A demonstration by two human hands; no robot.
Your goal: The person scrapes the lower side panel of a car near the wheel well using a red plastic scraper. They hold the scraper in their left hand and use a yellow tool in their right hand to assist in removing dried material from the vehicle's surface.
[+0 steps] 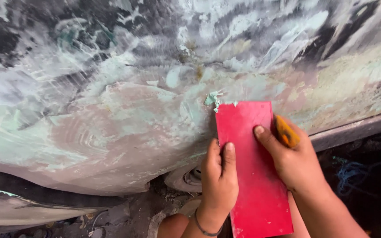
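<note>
Spreading filler on body panel, mid-stroke.

Red spreader card (252, 169) pressed flat against sanded, patchy panel (111, 132), top edge just below a greenish filler blob (211, 99). Left hand (219, 178) closed on card's left edge; right hand (294, 161) pinning right edge, also clasping a yellow-handled tool (286, 131). Next, probably: firm, even push across blob, card kept low-angled.

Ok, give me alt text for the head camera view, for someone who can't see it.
Two bare hands press a flat red spreader against a sanded, filler-streaked car body panel, its top edge meeting a small lump of pale green putty. The left hand grips the spreader's left edge; the right hand also holds a small yellow scraper.
</note>
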